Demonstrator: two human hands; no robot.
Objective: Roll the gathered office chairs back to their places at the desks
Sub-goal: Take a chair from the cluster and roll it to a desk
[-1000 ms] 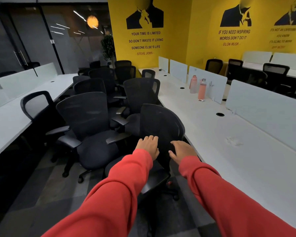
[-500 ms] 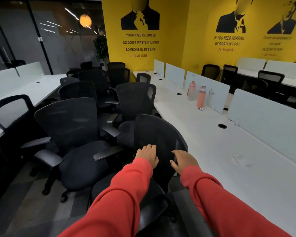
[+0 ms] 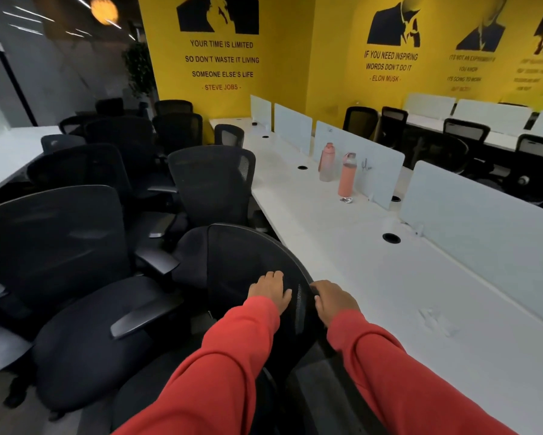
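**Both hands on the nearest chair's back**

The left hand lies flat on the mesh backrest of the nearest chair, with its fingers fairly straight and spread. The right hand is at the right rim of the same backrest, thumb in front and fingers curled round the edge, gripping it. Both arms wear red sleeves.

The nearest chair is turned so its backrest is seen at an angle, and its right rim sits just beside the edge of the long white desk, which runs from 3 o'clock up toward 12.

At 9 o'clock a larger black chair stands close by, its armrest near the held chair. At 12 o'clock another mesh chair stands against the desk edge. Behind it, toward 11 o'clock, a cluster of chairs crowds the aisle.

At 1 o'clock two pink bottles stand on the desk beside a pale divider panel. At 10 o'clock lies a second white desk. A yellow wall with black lettering closes the far end.
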